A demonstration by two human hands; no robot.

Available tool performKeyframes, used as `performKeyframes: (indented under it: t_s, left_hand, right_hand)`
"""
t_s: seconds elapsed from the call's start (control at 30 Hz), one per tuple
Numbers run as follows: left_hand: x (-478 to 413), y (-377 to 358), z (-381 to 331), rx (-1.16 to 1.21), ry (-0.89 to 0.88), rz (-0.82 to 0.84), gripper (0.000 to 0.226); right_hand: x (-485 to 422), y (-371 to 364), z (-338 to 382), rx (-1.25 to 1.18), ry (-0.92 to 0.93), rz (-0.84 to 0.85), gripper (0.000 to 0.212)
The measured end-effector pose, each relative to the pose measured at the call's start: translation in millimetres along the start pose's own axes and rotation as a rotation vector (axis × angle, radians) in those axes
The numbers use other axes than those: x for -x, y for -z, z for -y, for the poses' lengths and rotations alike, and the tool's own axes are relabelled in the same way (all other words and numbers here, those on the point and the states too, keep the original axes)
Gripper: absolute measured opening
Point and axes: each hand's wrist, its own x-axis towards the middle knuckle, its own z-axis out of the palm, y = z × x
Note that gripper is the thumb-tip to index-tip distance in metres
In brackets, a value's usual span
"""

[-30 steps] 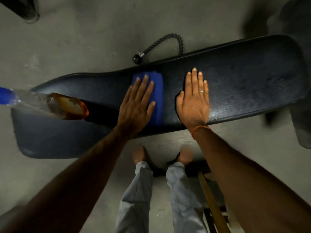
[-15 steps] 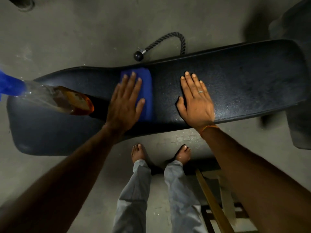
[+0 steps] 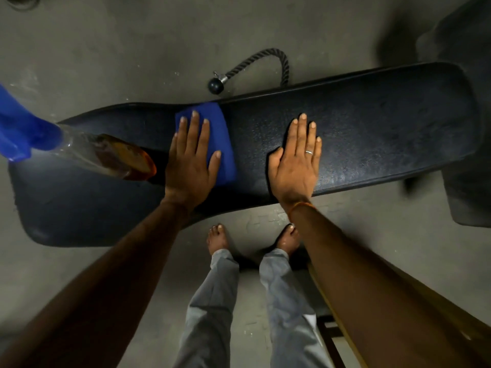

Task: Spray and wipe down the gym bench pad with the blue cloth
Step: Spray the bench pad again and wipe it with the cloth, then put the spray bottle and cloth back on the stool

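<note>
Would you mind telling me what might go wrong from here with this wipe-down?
The spray bottle sits on the bench pad right beside the left hand; a wipe that way may knock it off. The blue cloth lies at the pad's far edge and could slip over it.

I see a thin silver ring (image 3: 308, 152) on my right hand (image 3: 295, 171) and an orange thread band (image 3: 300, 207) at that wrist. Both forearms (image 3: 119, 261) are bare; grey trousers (image 3: 212, 301) end above bare feet (image 3: 218, 237).
</note>
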Motion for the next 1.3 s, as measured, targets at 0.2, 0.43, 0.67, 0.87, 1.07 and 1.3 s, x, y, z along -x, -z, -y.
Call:
performKeyframes:
  t_s: [0.2,0.43,0.67,0.87,1.07,1.3]
  left_hand:
    - [-2,-5,-5,0.056,0.066,-0.007,0.069]
    - [46,-3,2,0.104,-0.009,0.016,0.068]
    - [45,-4,2,0.142,-0.001,0.016,0.067]
    - [94,2,15,0.17,-0.012,0.019,0.061]
    - [155,11,59,0.278,0.137,-0.029,0.057]
    - [133,44,84,0.609,0.522,-0.167,0.09]
  right_hand:
    - [1,-5,-1,0.006,0.003,-0.018,0.069]
    - [0,2,10,0.043,-0.036,0.058,0.069]
    - [17,-1,54,-0.101,-0.093,0.108,0.071]
    - [66,-1,109,-0.393,-0.012,0.13,0.053]
    - [68,9,142,-0.379,-0.15,0.161,0.069]
    - [65,16,163,-0.306,-0.19,0.222,0.084]
